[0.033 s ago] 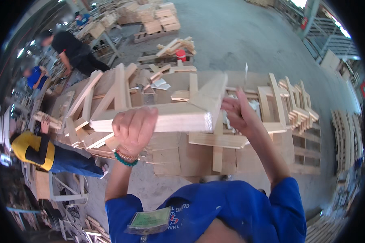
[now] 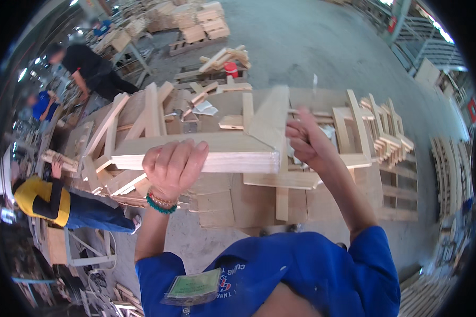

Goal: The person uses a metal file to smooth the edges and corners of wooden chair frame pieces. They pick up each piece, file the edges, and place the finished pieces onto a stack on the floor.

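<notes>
My left hand (image 2: 175, 168) is wrapped over a pale wooden frame piece (image 2: 222, 160), two thick boards joined at a corner. It is held up above the bench, one board running left to right and the other (image 2: 272, 119) pointing away from me. My right hand (image 2: 305, 138) is beside that corner on its right side, fingers curled in. What those fingers hold, if anything, is hidden. Just above that hand a thin pale sliver (image 2: 315, 83) stands upright; I cannot tell whether it is in my grip.
Cardboard (image 2: 214, 208) covers the bench beneath. Wooden frames (image 2: 152, 113) lean at the left, and more (image 2: 391, 132) are stacked at the right. A red container (image 2: 231, 69) stands beyond the bench. A person in a yellow and black top (image 2: 42, 195) holds a wooden piece at the left.
The whole view has shifted slightly, moving the scene a little left and up. My right hand has moved slightly by the corner; my left grip is the same.
</notes>
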{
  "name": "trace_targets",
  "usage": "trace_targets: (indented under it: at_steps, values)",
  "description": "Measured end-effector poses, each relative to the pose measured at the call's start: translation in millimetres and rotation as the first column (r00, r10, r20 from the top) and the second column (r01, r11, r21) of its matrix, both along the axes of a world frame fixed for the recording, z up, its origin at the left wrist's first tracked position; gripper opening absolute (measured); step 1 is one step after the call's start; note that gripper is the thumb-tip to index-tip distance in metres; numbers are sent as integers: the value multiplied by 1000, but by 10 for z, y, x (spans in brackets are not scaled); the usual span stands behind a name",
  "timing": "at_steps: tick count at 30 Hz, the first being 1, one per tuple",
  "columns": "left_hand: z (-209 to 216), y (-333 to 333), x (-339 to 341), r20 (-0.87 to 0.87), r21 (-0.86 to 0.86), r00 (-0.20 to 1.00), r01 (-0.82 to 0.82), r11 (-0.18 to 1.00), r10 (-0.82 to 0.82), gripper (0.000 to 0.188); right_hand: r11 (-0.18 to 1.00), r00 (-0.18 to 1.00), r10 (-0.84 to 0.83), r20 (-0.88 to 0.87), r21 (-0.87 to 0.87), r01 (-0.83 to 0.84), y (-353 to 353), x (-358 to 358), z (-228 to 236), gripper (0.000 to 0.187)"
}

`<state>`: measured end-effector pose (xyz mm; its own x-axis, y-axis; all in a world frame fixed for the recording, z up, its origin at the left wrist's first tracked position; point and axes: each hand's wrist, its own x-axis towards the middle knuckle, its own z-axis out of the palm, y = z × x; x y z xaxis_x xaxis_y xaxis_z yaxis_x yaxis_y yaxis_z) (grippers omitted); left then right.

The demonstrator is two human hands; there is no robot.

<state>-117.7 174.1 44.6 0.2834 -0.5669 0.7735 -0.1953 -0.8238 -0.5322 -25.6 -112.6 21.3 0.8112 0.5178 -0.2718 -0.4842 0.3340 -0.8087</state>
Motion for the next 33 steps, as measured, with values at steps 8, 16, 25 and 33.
trace_targets:
  at_steps: [8, 16, 25, 33]
  values:
    - [-470, -93, 460, -361, -318, 913, 71, 945, -191, 44, 979, 981, -143, 131, 167, 120, -9, 249, 141, 51]
    - [-652, -186, 584, -455, -101, 871, 156, 983, -185, 45, 987, 975, -157, -157, -67, 148, -127, 585, -648, 39]
    - [-921, -288, 421, -337, -170, 903, 222, 960, -269, 41, 975, 976, -216, -6, -53, 216, 74, 712, -833, 43]
    - [-889, -288, 386, -276, -215, 931, 183, 959, -239, 41, 965, 969, -247, 28, 100, 243, 167, 710, -526, 60]
